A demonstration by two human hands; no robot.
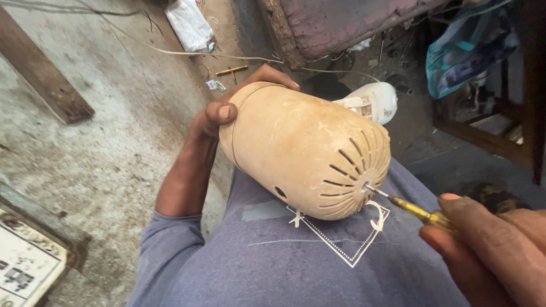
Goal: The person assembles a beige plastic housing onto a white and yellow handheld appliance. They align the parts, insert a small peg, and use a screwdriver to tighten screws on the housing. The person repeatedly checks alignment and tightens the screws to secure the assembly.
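Note:
My left hand (227, 108) grips the far end of a yellowed cream plastic motor housing (296, 148), thumb on top and fingers around the back. The housing lies tilted across my lap, its slotted, vented end facing me. My right hand (489, 244) holds a screwdriver with a yellow handle (418, 212). Its metal tip touches the centre of the vented end. A round hole shows on the housing's lower side.
A white plastic part (372, 99) lies on the floor just behind the housing. A wooden plank (42, 74) lies at the left, a plastic bag (190, 25) at the top, thin wires across the concrete floor. A dark cluttered bench (489, 136) stands at the right.

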